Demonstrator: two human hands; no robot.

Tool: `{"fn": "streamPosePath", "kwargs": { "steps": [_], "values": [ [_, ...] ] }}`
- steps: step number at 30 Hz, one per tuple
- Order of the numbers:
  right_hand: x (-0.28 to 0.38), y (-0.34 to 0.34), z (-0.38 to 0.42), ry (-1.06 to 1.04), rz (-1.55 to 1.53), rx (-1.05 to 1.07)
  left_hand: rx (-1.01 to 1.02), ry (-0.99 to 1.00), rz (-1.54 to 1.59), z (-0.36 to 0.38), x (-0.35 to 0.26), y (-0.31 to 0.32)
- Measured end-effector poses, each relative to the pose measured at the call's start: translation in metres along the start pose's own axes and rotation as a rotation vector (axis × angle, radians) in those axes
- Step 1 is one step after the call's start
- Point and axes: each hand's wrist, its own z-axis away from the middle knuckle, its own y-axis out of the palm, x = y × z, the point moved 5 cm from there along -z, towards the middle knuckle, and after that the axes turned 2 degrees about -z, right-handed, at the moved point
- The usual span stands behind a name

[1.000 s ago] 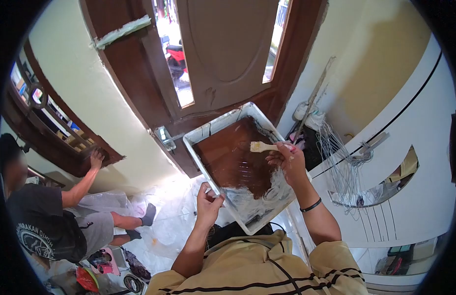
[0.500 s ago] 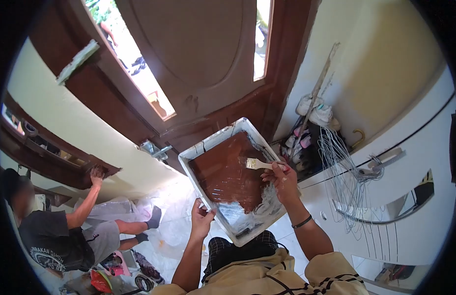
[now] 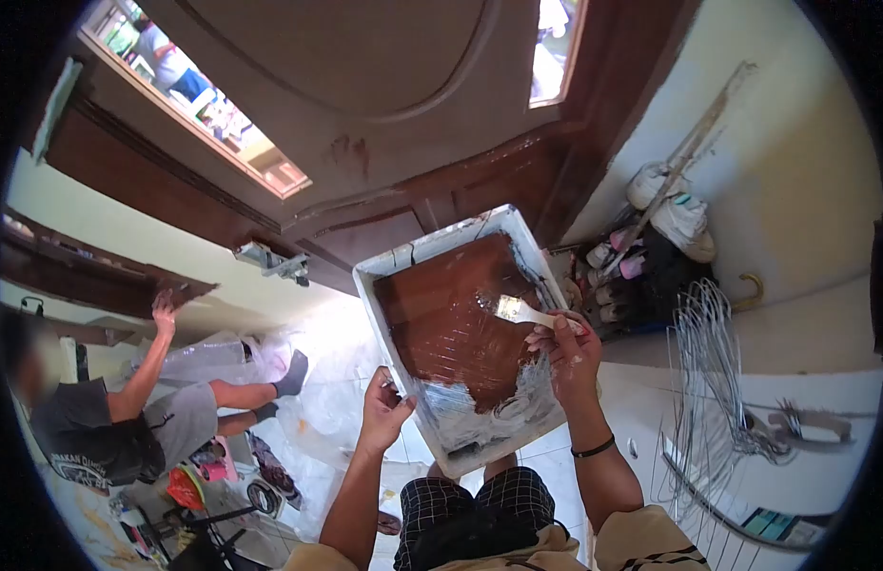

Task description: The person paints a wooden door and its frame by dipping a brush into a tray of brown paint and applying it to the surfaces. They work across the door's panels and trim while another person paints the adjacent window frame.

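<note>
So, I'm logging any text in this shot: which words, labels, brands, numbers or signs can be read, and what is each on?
"AKAN DI": dark grey short-sleeved T-shirt, lower left; neighbouring letters unclear.
White print below it: too blurred to read.
Cream-handled flat paintbrush: no readable marking.

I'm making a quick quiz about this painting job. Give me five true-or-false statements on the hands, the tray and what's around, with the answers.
1. The right hand holds a brush by its handle. True.
2. The left hand is clear of the tray. False: it grips the tray's edge.
3. The paint in the tray is bright blue. False: it is reddish brown.
4. A dark band circles the right arm. True.
5. The other person has both hands on the tray. False: that person is off to the left, with one hand raised to a wooden frame.
</note>
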Motion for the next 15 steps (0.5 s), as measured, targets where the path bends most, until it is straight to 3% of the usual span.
{"fn": "streamPosePath", "kwargs": {
  "steps": [15],
  "values": [
    [-0.038, -0.014, -0.022, 0.03, 0.004, 0.009, -0.006, -0.044, 0.009, -0.011, 0.021, -0.011]
  ]
}}
